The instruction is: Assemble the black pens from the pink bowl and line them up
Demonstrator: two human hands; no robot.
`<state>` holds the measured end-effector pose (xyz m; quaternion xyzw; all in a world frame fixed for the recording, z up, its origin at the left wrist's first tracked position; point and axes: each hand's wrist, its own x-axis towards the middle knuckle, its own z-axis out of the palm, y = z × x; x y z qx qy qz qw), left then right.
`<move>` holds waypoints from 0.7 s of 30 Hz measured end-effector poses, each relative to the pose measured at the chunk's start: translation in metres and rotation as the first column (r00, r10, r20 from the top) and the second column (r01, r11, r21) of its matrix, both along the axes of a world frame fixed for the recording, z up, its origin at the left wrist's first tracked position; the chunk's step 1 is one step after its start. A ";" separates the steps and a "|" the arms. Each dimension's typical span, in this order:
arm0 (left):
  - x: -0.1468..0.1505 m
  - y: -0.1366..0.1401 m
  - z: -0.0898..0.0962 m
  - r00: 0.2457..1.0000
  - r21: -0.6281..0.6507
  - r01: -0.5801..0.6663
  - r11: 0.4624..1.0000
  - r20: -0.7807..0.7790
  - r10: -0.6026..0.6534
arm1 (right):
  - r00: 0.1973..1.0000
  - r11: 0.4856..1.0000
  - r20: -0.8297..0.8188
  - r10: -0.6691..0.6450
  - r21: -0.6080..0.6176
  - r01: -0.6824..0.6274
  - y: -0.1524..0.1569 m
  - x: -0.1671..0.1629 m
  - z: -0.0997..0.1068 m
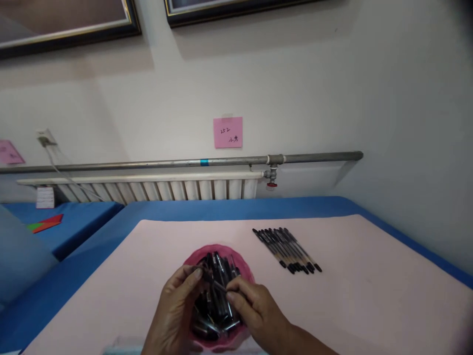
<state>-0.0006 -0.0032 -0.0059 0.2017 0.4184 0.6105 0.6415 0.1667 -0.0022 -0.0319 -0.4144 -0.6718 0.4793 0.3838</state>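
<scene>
My left hand and my right hand are held close together above a pink bowl. Between them is a slim dark pen; my right thumb and fingers pinch one end. The left fingertips close on a dark piece at its other end, too blurred to tell whether it is joined to the pen. Inside the bowl lie several loose black and clear pen parts, partly covered by my hands. To the right, several black-capped pens lie side by side in a slanted row.
A pink sheet covers the blue table. Behind stand a white radiator and a metal pipe with a red valve. A pink note hangs on the wall. At left, red and green pieces lie on another blue surface.
</scene>
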 end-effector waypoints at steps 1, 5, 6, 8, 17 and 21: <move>0.000 -0.001 0.001 1.000 -0.007 -0.005 1.000 -0.008 0.005 | 1.000 1.000 -0.008 0.011 -0.003 -0.011 0.000 0.000 0.002; -0.002 -0.002 0.003 0.999 0.003 0.001 1.000 -0.038 -0.001 | 0.997 0.997 -0.046 0.058 -0.039 -0.060 0.000 0.001 0.006; -0.002 -0.001 0.002 0.999 0.008 0.006 1.000 -0.042 -0.005 | 0.996 0.996 -0.065 0.065 -0.053 -0.068 0.000 0.001 0.007; -0.002 0.001 -0.001 0.999 0.017 0.019 1.000 -0.051 -0.018 | 0.993 0.994 -0.098 0.067 -0.077 -0.075 0.000 0.002 0.008; -0.006 0.002 0.002 0.981 0.065 0.001 0.998 -0.194 0.011 | 0.940 0.943 -0.106 -0.325 -0.107 0.314 0.022 0.045 0.015; -0.008 0.004 0.000 0.981 0.030 -0.008 1.000 -0.193 0.014 | 0.855 0.871 -0.240 -0.459 -0.309 0.381 0.036 0.069 0.007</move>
